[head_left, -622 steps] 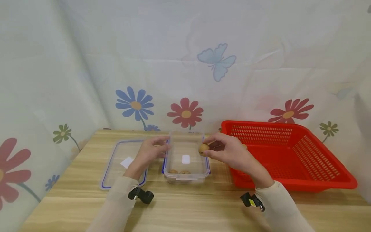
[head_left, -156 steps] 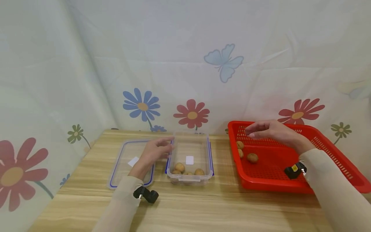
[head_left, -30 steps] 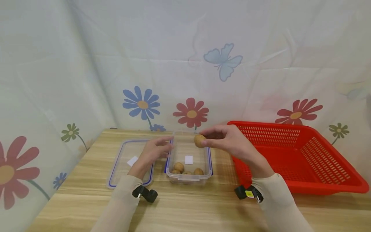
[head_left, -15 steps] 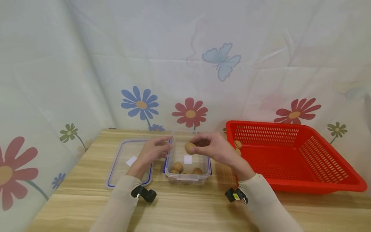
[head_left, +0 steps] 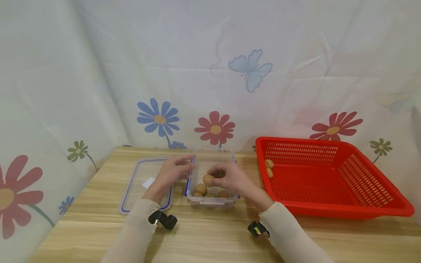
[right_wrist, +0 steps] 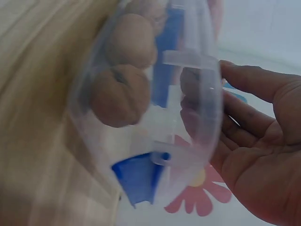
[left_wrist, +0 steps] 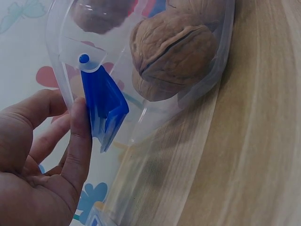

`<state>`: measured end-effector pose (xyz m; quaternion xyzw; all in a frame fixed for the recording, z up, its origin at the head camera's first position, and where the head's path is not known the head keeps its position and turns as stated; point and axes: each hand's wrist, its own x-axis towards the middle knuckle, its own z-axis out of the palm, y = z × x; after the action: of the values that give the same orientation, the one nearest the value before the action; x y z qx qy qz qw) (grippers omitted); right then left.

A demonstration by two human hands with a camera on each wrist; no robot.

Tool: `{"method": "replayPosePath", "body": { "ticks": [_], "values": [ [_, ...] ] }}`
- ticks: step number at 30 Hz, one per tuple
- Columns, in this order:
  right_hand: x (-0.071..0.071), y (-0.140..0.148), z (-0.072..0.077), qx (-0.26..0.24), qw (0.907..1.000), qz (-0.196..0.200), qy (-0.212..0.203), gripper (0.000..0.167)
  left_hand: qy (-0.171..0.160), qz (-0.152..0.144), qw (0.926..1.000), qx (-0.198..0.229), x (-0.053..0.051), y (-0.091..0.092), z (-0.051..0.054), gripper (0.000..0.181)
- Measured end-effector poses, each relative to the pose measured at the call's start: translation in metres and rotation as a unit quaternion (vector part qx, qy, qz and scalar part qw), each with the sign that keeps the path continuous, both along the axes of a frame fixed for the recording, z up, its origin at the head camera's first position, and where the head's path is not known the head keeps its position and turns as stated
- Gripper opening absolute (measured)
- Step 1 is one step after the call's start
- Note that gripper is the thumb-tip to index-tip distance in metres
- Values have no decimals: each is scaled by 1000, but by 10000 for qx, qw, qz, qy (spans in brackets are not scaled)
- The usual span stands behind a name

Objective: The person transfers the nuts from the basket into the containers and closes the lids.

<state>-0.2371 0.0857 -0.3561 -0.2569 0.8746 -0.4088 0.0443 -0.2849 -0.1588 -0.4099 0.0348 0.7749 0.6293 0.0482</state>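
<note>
My right hand [head_left: 231, 179] pinches a walnut [head_left: 208, 180] between thumb and fingers, inside the clear plastic container [head_left: 215, 201] with blue latches. In the right wrist view that walnut shows dimly through the wall. Several walnuts [head_left: 201, 189] lie at the container's near end; more detail of one walnut [left_wrist: 174, 47] appears in the left wrist view. At the container's left side my left hand [head_left: 171, 173] pinches the rim beside a hanging blue latch [left_wrist: 104, 106]. The container stands upright on the table.
Left of the container lies its clear lid [head_left: 129, 190] with a blue seal, partly behind my left forearm. A red plastic basket [head_left: 329, 211] stands on the right, with two walnuts [head_left: 269, 164] visible near its left wall. A flower-print cloth [head_left: 197, 87] hangs behind the wooden table [head_left: 204, 233].
My right hand has carried the walnut left and down, from above the container's right rim to inside it, above the other walnuts. The left hand stays at the left side.
</note>
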Motion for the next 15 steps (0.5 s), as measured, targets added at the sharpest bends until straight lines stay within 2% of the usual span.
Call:
{"method": "replayPosePath", "body": {
  "ticks": [7, 15],
  "values": [
    [-2, -2, -9, 42, 9993, -30, -360, 27, -36, 50, 9999, -114, -1, 1, 0, 48],
    [-3, -3, -16, 208, 9995, 8, -227, 26, -25, 55, 9999, -108, 2, 0, 2, 49]
  ]
}}
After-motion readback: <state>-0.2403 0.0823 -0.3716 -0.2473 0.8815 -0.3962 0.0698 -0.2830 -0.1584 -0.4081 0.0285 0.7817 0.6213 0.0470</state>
